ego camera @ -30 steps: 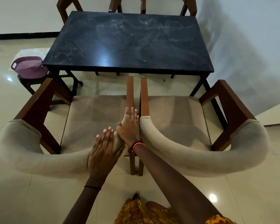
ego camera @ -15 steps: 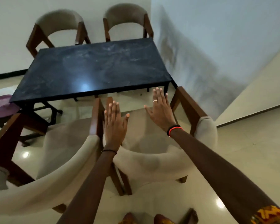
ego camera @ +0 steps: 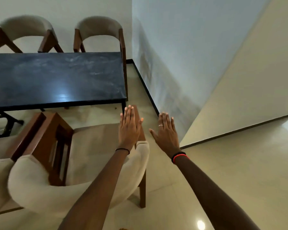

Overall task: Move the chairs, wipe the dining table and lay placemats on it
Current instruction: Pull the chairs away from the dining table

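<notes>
Four chairs (ego camera: pixel 96 25) (two near, two far), one table (ego camera: pixel 56 77).

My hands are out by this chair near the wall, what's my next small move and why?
Probably lower both hands and grip the near chair: the left hand and right hand are open, holding nothing, and the chair sits close to the dusty table.

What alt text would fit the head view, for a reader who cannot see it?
Two open hands, holding nothing, reach forward: the left hand over the wooden arm of a near beige chair, the right hand over the floor beside it. Ahead stands a smeared dark dining table, with two more chairs behind it.
</notes>
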